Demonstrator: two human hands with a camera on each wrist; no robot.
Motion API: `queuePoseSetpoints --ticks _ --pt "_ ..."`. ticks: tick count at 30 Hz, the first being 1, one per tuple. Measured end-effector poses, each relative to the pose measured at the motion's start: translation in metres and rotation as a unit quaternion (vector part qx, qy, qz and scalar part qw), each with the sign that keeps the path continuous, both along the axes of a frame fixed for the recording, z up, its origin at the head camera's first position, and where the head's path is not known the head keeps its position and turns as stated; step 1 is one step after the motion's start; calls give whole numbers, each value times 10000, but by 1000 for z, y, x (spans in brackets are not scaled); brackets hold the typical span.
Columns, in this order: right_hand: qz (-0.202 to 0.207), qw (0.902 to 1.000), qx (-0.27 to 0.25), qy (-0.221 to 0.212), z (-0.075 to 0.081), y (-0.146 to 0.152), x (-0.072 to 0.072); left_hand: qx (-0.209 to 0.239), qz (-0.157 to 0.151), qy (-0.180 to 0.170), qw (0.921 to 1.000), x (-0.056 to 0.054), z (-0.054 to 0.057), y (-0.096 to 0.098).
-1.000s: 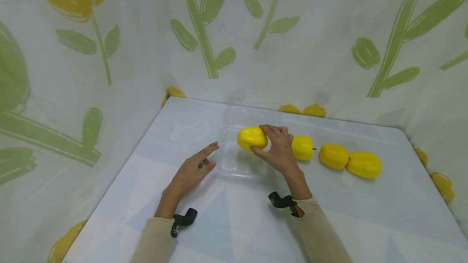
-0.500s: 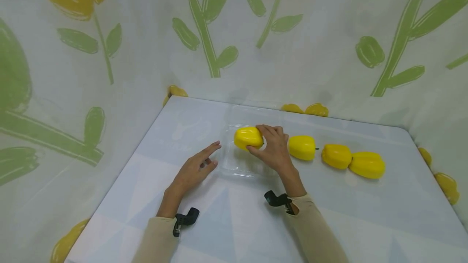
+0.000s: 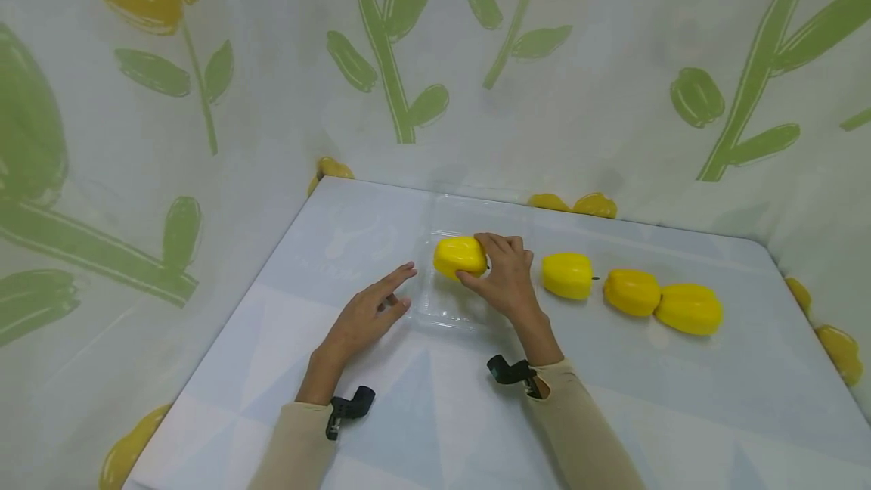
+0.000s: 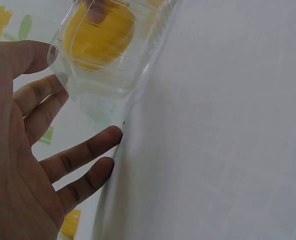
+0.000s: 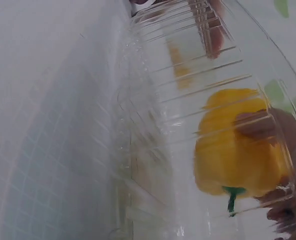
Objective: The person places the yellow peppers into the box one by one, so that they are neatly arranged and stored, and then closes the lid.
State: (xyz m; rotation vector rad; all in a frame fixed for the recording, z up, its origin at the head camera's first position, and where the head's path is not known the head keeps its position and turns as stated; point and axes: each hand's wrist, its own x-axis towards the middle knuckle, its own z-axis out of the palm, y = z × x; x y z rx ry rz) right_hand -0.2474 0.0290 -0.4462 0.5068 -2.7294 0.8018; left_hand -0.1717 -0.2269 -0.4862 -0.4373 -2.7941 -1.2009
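A yellow bell pepper [image 3: 456, 258] is in my right hand [image 3: 509, 278], gripped between thumb and fingers within the clear plastic container [image 3: 442, 318]. Through the ribbed clear wall, the right wrist view shows the same bell pepper [image 5: 235, 155] with its green stem pointing down. Whether it touches the container's floor cannot be told. My left hand [image 3: 364, 320] is beside the container's left side, fingers spread and fairly straight. In the left wrist view the thumb and fingertips [image 4: 60, 80] lie at the container's edge; whether they touch it is unclear.
To the right of the container, three more yellow bell peppers [image 3: 567, 276] lie in a row, the two farthest right touching. The container's clear lid [image 3: 476, 212] stretches toward the back edge of the pale table [image 3: 327, 248]. A flower-printed curtain [image 3: 592, 112] stands behind.
My right hand has moved slightly left with the bell pepper, away from the peppers in the row. The left hand keeps its pose; the view has shifted a little.
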Motion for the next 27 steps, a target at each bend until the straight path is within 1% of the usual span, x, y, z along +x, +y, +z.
queuePoseSetpoints --ticks 9,20,24,27 --pt "-73 9998 90 -146 -4 -6 -2 -74 -10 13 10000 0 1 0" --pt "-42 9992 331 -198 -7 -14 0 -75 -1 -7 10000 0 0 -1" --pt "-7 9991 405 -135 -10 -14 1 -85 19 -14 10000 1 0 -1" --pt "7 9993 357 -116 -10 -15 1 -74 6 -20 10000 0 0 -1"
